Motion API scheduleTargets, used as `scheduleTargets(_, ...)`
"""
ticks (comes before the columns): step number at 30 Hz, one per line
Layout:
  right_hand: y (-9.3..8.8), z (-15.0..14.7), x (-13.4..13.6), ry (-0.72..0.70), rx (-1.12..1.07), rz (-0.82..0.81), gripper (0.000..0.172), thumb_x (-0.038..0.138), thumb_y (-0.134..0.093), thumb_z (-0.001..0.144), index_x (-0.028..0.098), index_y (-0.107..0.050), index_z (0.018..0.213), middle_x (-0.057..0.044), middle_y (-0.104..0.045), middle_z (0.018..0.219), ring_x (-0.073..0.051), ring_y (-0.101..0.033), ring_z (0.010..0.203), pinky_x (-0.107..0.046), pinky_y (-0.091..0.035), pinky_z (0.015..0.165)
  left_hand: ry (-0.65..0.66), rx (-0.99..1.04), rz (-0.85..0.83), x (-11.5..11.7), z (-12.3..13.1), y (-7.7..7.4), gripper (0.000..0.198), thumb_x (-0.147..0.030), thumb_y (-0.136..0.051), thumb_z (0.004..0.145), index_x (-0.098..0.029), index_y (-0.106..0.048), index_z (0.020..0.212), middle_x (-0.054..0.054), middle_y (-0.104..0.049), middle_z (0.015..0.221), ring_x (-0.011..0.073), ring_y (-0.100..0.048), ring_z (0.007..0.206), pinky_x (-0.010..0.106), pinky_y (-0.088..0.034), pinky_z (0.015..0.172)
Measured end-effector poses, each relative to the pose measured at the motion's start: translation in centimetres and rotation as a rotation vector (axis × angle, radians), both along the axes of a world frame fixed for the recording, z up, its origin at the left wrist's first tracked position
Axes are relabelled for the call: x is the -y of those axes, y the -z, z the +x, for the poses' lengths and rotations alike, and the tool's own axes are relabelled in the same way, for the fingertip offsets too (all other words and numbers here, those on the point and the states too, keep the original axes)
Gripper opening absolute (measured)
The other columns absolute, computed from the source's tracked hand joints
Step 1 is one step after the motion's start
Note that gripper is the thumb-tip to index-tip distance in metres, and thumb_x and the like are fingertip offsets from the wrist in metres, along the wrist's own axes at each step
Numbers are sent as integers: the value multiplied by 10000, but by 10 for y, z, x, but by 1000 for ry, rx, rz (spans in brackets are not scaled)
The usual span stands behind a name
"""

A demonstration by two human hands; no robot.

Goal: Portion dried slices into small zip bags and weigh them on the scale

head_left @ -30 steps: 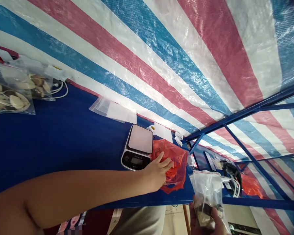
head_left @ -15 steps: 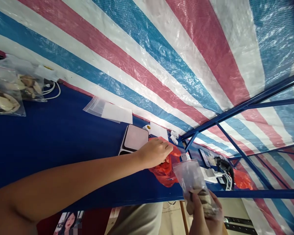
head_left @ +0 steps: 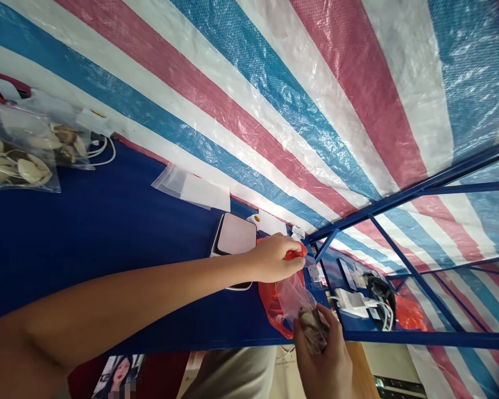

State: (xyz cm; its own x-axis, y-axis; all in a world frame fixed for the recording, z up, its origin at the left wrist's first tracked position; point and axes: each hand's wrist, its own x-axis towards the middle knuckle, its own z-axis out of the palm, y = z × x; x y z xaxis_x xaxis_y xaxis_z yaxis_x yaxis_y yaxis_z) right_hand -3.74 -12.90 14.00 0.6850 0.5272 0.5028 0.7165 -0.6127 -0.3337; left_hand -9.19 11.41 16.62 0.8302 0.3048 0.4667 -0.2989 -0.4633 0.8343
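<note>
My left hand [head_left: 278,257] is closed on the rim of a red plastic bag [head_left: 270,302], close to the right edge of the blue surface. A clear zip bag [head_left: 314,327] with pale brown dried pieces is gripped in my right hand [head_left: 324,352]; its upper end overlaps the red bag's opening. Beside my left forearm lies a small scale [head_left: 237,234] with a pale square top, partly hidden by the arm.
Filled clear bags [head_left: 20,160] lie at the far left of the blue table [head_left: 149,233]. Flat clear bags [head_left: 191,185] rest at the back. Blue metal bars [head_left: 399,244] and a second surface with cables, a white device [head_left: 351,302] and another red bag [head_left: 411,313] are at right.
My right hand has moved left with the clear bag, bringing it to the red bag. My left hand has shifted slightly right, lifting the red bag's rim. The view has shifted a little.
</note>
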Motion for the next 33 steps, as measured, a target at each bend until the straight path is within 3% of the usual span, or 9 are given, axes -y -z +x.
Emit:
scheduleTargets(3,-14,21,-18,-133,-10,-72,463,500,-634,918,207,-608,1275,-138,-719,1160,-293,-720,1021,-381,-571,823,64,-24,-95,-1,-2,-1,289,-400,-489,933,-196,-514,729,1,-578,748,147,-542,754,311,-390,733)
scheduleTargets(6,-39,44,-48,-254,-14,-199,419,429,-614,909,220,-597,1272,-127,-710,1178,-290,-702,1037,-397,-552,837,27,-55,-108,-2,-1,1,258,-399,-511,912,-191,-552,764,22,-613,789,163,-565,773,311,-395,714)
scheduleTargets(10,-71,65,-90,-317,-98,-471,376,332,-600,872,226,-582,1232,-88,-716,1070,-287,-691,938,-369,-499,732,-49,-93,37,-8,3,7,197,-365,-524,899,-190,-588,835,64,-655,866,222,-617,892,341,-439,776)
scheduleTargets(13,-82,73,-109,-405,-127,-563,360,252,-592,848,221,-595,1207,-72,-711,1041,-262,-678,932,-337,-475,735,-59,-89,103,-14,3,12,205,-312,-520,906,-192,-611,1046,94,-691,1003,245,-641,985,366,-479,847)
scheduleTargets(16,-83,74,-116,-453,-122,-602,385,193,-591,819,210,-619,1203,-70,-708,1037,-247,-663,927,-327,-462,750,-64,-44,93,-17,4,16,378,-266,-551,887,-211,-553,1261,117,-687,1212,260,-634,1136,397,-492,951)
scheduleTargets(18,-81,73,-117,-467,-105,-612,375,178,-587,816,208,-627,1188,-65,-695,1016,-244,-651,915,-329,-454,752,-70,-18,115,-18,4,17,418,-273,-590,861,-207,-552,1272,122,-674,1277,281,-613,1208,428,-480,1008)
scheduleTargets(23,-75,68,-116,-442,-79,-607,338,184,-580,832,199,-610,1168,-62,-665,983,-246,-626,893,-322,-429,726,-71,-14,132,-17,6,20,332,-291,-607,847,-198,-579,1164,101,-699,1185,276,-646,1119,424,-494,959)
scheduleTargets(27,-69,68,-114,-448,-70,-570,229,177,-557,824,211,-587,1049,-46,-654,922,-233,-613,821,-305,-401,675,-67,35,133,-13,5,22,440,-255,-626,808,-208,-517,1232,100,-674,1213,266,-638,1127,402,-500,941)
scheduleTargets(33,-60,71,-109,-435,-15,-530,249,213,-549,845,209,-537,1094,-54,-674,917,-245,-627,792,-305,-371,630,-33,20,111,-11,3,20,487,-225,-624,824,-231,-459,1282,98,-681,1214,246,-656,1084,356,-501,881)
